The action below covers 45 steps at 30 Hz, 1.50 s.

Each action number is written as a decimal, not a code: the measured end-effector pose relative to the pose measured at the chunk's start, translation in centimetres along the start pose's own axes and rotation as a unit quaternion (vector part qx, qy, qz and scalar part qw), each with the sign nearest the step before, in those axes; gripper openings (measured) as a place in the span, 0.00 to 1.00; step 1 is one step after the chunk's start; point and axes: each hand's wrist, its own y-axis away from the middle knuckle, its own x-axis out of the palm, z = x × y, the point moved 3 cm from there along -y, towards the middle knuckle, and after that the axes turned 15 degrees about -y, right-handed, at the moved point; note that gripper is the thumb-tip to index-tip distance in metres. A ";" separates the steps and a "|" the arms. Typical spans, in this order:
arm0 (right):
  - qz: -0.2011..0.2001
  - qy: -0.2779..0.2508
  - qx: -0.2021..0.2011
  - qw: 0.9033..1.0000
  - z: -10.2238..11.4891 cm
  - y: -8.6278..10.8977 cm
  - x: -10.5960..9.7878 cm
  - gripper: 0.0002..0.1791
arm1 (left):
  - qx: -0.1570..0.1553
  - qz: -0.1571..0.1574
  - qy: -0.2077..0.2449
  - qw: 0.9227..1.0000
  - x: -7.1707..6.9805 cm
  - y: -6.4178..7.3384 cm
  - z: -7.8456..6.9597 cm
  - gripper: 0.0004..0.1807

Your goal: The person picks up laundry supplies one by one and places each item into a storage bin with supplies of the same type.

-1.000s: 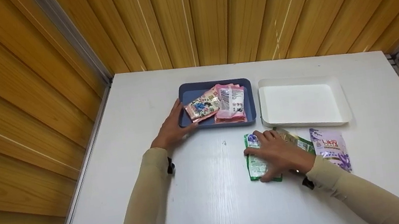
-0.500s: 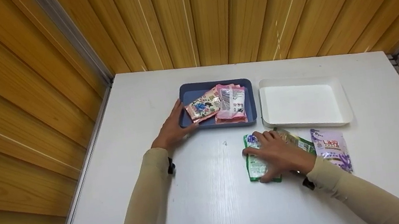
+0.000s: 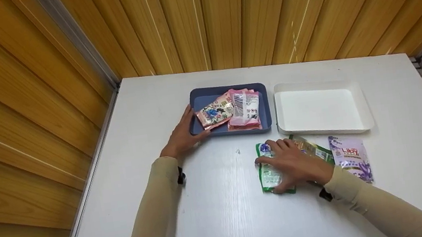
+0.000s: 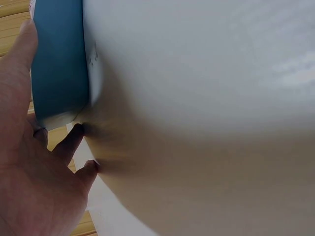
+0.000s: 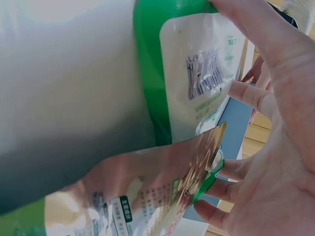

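In the head view, the left hand (image 3: 181,138) rests on the left corner of a blue tray (image 3: 238,133). Its thumb lies along the front wall, the other fingers along the left side; some fingertips reach the table in the left wrist view. Pink-edged packets (image 3: 244,107) overlap inside this tray. The right hand (image 3: 293,162) arches over a green-edged white pouch (image 5: 211,73) printed with a barcode, gripping it between thumb and fingers. Partly beneath that hand lies a gold-and-green pouch (image 3: 314,149), with some fingertips near its edge in the right wrist view.
To the right of the blue tray stands a white tray (image 3: 317,107) with nothing in it. A purple pouch marked Liby (image 3: 350,156) lies near the right wrist. Wood-panelled walls (image 3: 221,17) border the white table (image 3: 224,215).
The right hand's fingers and the green-edged pouch have shifted slightly left over the table. The left hand and both trays hold their places.
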 end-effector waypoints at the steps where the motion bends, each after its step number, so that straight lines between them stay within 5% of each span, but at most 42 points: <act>1: -0.001 -0.001 -0.001 1.000 0.0 0.0 0.0 0.54 | -0.001 0.001 0.000 1.000 0.0 0.0 0.0 0.60; 16: 0.005 -0.035 0.010 0.999 0.2 0.0 -0.3 0.41 | 0.007 -0.002 0.006 1.000 0.1 0.0 0.1 0.60; 24: -0.027 -0.040 -0.010 0.999 0.6 0.1 -0.6 0.31 | 0.010 -0.001 -0.005 1.000 0.1 0.0 0.2 0.59; 45: -0.006 -0.044 0.021 0.999 0.7 -0.7 0.2 0.35 | 0.011 -0.005 0.001 1.000 -0.1 0.3 -0.1 0.60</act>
